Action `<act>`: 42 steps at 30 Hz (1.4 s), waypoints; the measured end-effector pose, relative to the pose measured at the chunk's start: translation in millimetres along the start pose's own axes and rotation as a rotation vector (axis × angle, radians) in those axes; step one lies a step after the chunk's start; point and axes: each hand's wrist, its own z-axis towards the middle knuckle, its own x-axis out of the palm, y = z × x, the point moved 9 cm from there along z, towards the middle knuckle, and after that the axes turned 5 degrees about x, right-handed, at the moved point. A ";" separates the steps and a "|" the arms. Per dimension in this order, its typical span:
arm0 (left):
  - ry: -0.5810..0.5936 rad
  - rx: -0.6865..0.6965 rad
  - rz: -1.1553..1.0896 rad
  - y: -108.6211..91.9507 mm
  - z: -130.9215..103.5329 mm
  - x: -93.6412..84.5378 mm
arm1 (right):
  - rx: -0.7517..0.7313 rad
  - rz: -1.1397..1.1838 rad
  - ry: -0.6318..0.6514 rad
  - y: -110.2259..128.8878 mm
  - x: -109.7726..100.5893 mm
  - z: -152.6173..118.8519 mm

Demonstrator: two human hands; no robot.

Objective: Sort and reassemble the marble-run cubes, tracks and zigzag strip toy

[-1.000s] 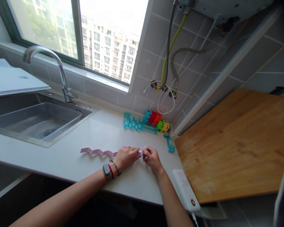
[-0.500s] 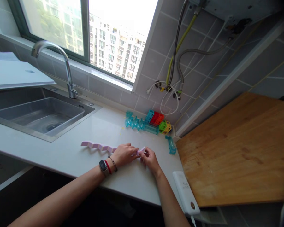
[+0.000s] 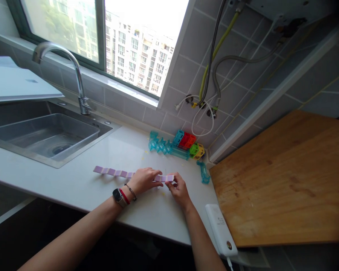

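Note:
A long purple paper strip with pale bands and zigzag creases runs across the white counter. My left hand, with a watch and bracelets at its wrist, reaches over the strip and covers part of its middle. Its thumb and fingers close on the strip near the right end. My right hand pinches that right end between thumb and fingers. Between the two hands a short flat piece of the strip shows, while the left part trails free over the counter.
Clear blue plastic pieces, a red block and green and yellow blocks stand at the wall. Left are a sink and tap. Right are a wooden board and a white power bank with a cable.
The right end has turned from a raised fold to a flatter piece between my hands. My left hand has shifted slightly left, and the trailing strip lies straighter.

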 end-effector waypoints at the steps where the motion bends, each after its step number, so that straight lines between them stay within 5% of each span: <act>1: 0.006 0.002 -0.005 -0.9 0.0 0.6 | 0.013 0.013 -0.006 -1.8 -0.1 0.1; 9: 0.006 0.151 -0.058 -18.0 -0.8 2.5 | 0.123 0.301 -0.042 -14.9 -3.5 2.6; 13: -0.088 0.297 -0.031 -34.5 -4.9 -4.0 | 0.225 0.453 -0.118 -24.6 -9.6 2.5; 19: -0.232 0.444 0.012 -51.2 -14.9 -15.8 | 0.436 0.684 -0.040 -37.9 -0.5 -3.0; 26: -0.298 0.406 0.004 -48.8 -18.6 -22.3 | 0.710 0.719 0.190 -52.3 16.1 -13.5; 32: -0.364 0.259 -0.022 -31.2 -12.3 -28.2 | 0.511 0.775 0.004 -49.2 -3.4 -1.0; 36: -0.368 0.240 -0.028 -25.7 -8.2 -30.4 | 0.582 0.928 -0.215 -64.7 -17.7 -1.0; 42: -0.294 0.319 -0.010 -37.9 -6.9 -21.0 | 0.667 0.884 -0.052 -62.9 6.5 -4.2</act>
